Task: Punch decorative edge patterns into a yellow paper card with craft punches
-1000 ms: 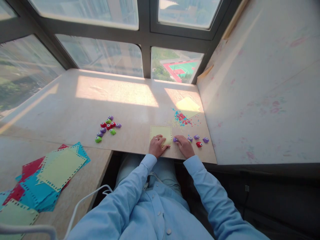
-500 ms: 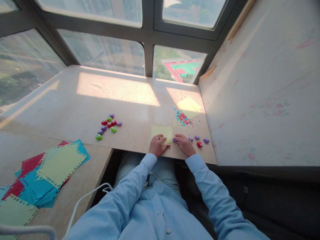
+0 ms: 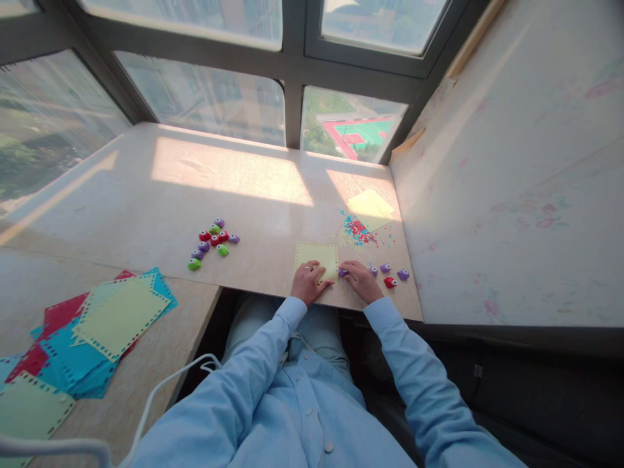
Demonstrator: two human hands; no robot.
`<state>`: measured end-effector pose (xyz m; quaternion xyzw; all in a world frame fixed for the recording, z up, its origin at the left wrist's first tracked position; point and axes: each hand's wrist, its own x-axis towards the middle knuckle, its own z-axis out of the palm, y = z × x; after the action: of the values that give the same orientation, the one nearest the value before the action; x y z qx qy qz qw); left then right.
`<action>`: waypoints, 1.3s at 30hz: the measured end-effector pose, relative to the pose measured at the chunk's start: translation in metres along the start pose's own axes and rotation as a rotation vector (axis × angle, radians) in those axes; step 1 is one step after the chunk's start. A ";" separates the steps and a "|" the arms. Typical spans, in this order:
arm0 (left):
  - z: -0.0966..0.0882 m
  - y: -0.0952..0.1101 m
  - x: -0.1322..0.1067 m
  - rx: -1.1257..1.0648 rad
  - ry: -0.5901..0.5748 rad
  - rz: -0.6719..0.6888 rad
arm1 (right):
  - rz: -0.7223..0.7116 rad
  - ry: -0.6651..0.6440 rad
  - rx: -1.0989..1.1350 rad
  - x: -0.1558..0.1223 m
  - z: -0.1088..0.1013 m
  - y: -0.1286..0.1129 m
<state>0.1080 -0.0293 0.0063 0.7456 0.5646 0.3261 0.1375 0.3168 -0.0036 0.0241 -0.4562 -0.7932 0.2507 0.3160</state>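
A pale yellow paper sheet (image 3: 316, 253) lies near the table's front edge, with small holes punched along its borders. My left hand (image 3: 307, 283) holds the lower part of it, fingers bent on top and thumb toward the right edge. A purple craft punch (image 3: 343, 272) is gripped in the fingers of my right hand (image 3: 359, 281), right at the sheet's right edge. My fingers partly cover the punch, so I cannot see whether the paper is inside its slot. Just right of that hand stand more purple punches (image 3: 385, 268) and one red punch (image 3: 390, 283).
Punched-out paper bits (image 3: 359, 231) in red, blue and yellow lie scattered beyond my right hand, by a yellow sheet (image 3: 371, 209). Several red, green and purple punches (image 3: 215, 240) cluster to the left. Hole-edged coloured sheets (image 3: 121, 315) overlap at far left, near a white cable (image 3: 160, 388).
The view has shifted very slightly. Both hands stay at the yellow sheet, with the purple punch still in the right one at its right edge.
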 end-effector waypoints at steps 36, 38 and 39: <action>-0.005 0.006 -0.001 0.017 -0.019 -0.003 | 0.173 0.276 -0.003 -0.026 0.027 -0.022; -0.005 0.006 -0.001 0.015 -0.020 -0.002 | 0.188 0.290 -0.014 -0.024 0.029 -0.023; -0.005 0.006 -0.001 0.015 -0.020 -0.003 | 0.192 0.296 -0.019 -0.023 0.030 -0.023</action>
<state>0.1091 -0.0328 0.0126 0.7491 0.5665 0.3143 0.1381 0.2906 -0.0372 0.0133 -0.5647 -0.6931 0.2024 0.3997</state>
